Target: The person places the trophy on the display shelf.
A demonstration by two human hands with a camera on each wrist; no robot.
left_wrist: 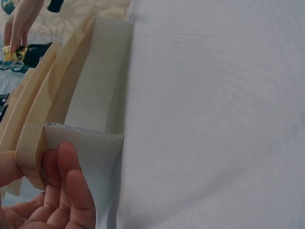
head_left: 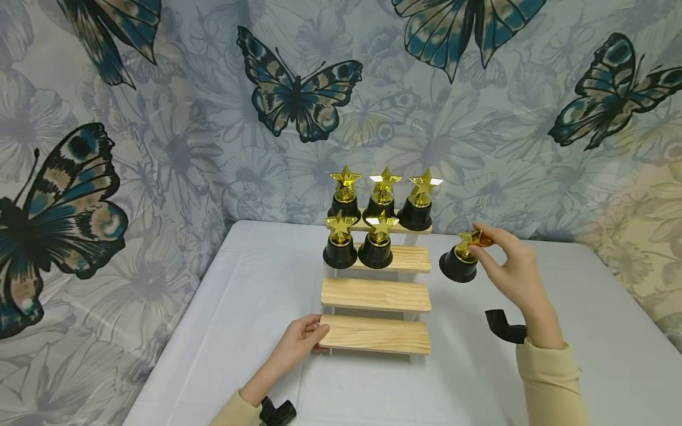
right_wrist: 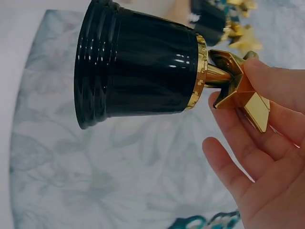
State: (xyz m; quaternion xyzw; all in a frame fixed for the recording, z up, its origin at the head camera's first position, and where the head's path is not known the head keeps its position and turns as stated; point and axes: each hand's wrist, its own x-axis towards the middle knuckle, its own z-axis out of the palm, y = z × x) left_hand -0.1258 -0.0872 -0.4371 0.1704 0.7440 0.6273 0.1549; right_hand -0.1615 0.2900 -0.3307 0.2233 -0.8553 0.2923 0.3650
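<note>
A small trophy (head_left: 459, 260) with a gold star and black base is in my right hand (head_left: 511, 269), thumb and fingers pinching the star. It hangs in the air, tilted, right of the wooden tiered stand (head_left: 375, 334). In the right wrist view the trophy's black base (right_wrist: 143, 64) points left, away from the palm. My left hand (head_left: 298, 340) grips the left end of the stand's lowest shelf; the left wrist view shows thumb and fingers round the board end (left_wrist: 31, 152). Three like trophies (head_left: 383, 201) stand on the top shelf, two (head_left: 376, 251) on the second.
The stand's two lower shelves, including the third board (head_left: 373, 294), show bare wood. A white cloth (head_left: 256, 272) covers the table. Behind it hangs a butterfly-patterned fabric (head_left: 298, 100). Black wrist mounts (head_left: 503, 328) stick out near both sleeves.
</note>
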